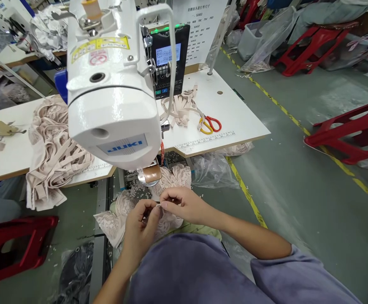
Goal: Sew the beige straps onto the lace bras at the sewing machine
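Close together over my lap, my left hand (pixel 142 226) and my right hand (pixel 184 205) pinch a small edge of a beige lace garment (pixel 163 223) between thumbs and forefingers. Pale lace cups spread around the hands, with one lace cup (pixel 116 219) lying to the left and more lace (pixel 177 177) just beyond. Directly ahead stands a white sewing machine (pixel 114 118), its head above the garment. The exact bit between my fingertips is too small to make out.
On the white table lie a pile of beige straps (pixel 57 143) at left, loose beige strips (pixel 180 105) and red-and-yellow scissors (pixel 211 125) at right. A control panel (pixel 168 59) stands behind the machine. Red stools (pixel 351 131) stand on the floor.
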The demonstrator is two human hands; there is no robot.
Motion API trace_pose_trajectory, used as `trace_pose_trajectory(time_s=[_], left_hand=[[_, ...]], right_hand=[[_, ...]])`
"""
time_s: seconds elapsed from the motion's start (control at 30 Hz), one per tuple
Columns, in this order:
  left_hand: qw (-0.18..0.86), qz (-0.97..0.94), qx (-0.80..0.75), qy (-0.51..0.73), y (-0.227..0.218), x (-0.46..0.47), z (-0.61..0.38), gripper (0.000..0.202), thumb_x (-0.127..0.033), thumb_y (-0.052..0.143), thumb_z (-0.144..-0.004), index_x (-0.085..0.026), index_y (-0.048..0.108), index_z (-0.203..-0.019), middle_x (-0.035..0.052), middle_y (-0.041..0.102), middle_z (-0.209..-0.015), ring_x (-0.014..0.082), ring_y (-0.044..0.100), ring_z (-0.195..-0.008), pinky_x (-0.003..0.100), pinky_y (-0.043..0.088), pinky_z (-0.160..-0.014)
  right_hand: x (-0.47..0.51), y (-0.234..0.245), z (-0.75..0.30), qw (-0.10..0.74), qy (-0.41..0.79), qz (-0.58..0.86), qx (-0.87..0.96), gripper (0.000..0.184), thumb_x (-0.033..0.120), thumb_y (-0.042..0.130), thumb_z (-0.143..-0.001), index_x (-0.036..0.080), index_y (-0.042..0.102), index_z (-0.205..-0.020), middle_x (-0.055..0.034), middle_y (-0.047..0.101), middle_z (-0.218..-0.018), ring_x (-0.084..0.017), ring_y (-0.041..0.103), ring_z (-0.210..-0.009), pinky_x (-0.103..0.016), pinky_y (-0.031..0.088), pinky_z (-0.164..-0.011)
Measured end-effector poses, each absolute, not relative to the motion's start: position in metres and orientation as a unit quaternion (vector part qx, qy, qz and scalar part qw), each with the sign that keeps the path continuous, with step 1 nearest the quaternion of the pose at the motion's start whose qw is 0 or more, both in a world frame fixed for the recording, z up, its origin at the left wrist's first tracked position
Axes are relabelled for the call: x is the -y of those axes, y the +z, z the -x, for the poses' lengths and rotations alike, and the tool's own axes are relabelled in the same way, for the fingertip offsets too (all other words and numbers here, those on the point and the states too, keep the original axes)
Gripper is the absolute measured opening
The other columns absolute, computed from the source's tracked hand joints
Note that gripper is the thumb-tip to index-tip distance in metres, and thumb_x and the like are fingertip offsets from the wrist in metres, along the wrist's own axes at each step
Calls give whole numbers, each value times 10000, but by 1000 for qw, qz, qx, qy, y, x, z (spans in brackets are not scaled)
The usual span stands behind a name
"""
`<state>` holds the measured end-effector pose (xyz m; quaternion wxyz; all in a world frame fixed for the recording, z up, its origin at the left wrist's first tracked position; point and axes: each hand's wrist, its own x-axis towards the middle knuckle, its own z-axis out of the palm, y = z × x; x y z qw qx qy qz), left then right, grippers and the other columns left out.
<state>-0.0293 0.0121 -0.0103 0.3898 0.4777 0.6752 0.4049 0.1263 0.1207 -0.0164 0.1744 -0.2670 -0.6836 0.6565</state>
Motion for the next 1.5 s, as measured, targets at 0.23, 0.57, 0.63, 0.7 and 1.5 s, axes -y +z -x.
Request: trace_pose_trajectory(time_s=[0.23,0.57,0.63,0.7,1.5], left_hand=[[357,-518,-661,408,-11,-12,30,161,-314,528,-956,-204,624,-888,-3,614,-764,115,525,-635,207,408,-572],[364,-513,-674,387,-8,-18,34,191,-333,563,-933,-201,672,-848,-12,617,-702,107,496,-602,206,384,-553],[388,-501,-668,389,-9,-19,35,194,-335,566,-929,-199,676,-845,-13,624,-699,106,499,-604,206,387,-561],[410,-479,-668,395,-11,-18,37,196,-342,560,-932,-197,667,-853,-22,598,-670,102,481,-582,204,372,-542],[433,-408,-690,411,-39,-14,57,283,-432,500,-963,-187,640,-933,17,650,-769,152,616,-684,282,520,-677]], right_hand=[[-121,-19,-124,164,708,272,631,140,226,564,-887,174,611,-765,44,530,-644,-78,449,-583,-205,348,-539],[-122,-29,-125,181,785,263,531,245,393,722,-822,157,657,-828,3,612,-688,-113,553,-632,-235,435,-582],[-123,-31,-124,168,806,252,509,266,407,730,-812,154,651,-828,-3,625,-687,-123,575,-640,-249,457,-601],[-123,-31,-123,170,800,257,516,268,407,725,-814,152,646,-818,-5,627,-688,-123,577,-644,-250,460,-608],[-108,-61,-116,205,695,313,615,179,361,636,-878,183,622,-866,0,636,-797,-134,586,-723,-268,474,-681]])
